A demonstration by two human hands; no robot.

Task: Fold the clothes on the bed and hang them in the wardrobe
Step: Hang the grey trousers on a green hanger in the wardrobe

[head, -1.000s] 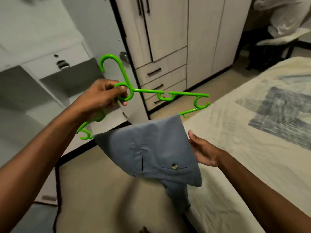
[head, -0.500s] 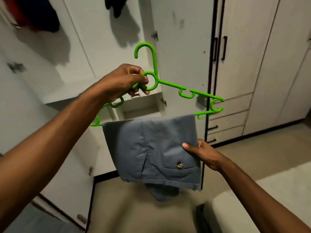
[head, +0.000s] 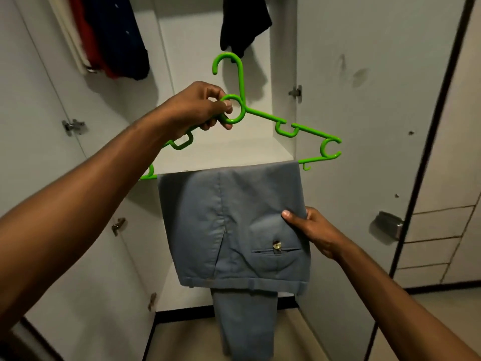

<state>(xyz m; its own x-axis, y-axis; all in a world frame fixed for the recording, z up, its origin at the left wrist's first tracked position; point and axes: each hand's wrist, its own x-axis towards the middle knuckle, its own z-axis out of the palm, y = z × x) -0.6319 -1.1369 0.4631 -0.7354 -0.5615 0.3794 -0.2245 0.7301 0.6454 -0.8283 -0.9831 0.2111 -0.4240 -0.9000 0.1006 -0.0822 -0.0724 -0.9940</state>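
Some clothes point(head: 109, 37) hang up top left in the open wardrobe point(head: 338, 74) (red and navy ones, plus a dark one further right). The left hand point(head: 197, 108) grips the green hanger point(head: 289, 126) by the ring under its hook, fingers curled round it. The folded blue-grey trousers point(head: 234, 225) are draped over the hanger's bottom bar, and the right hand point(head: 312, 230) pinches their right edge, thumb on the front.
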